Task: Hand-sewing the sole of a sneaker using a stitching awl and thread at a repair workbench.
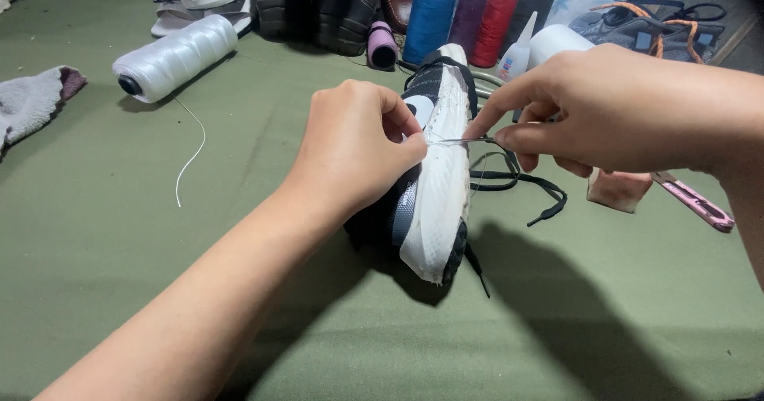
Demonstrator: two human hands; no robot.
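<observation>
A black sneaker with a white sole (442,186) lies on its side in the middle of the green table (119,274), sole turned right. My left hand (358,146) grips the shoe's upper and pinches at the sole's edge. My right hand (613,110) pinches a thin metal needle (465,140) whose tip meets the sole edge beside my left fingers. Black laces (525,182) trail out to the right of the shoe.
A large white thread spool (175,57) with a loose strand lies at the left. Blue, purple, red and dark spools (477,19) stand behind the shoe, with a small glue bottle (517,55). A pink cutter (700,206), a grey cloth (32,103) and other shoes (318,7) lie around.
</observation>
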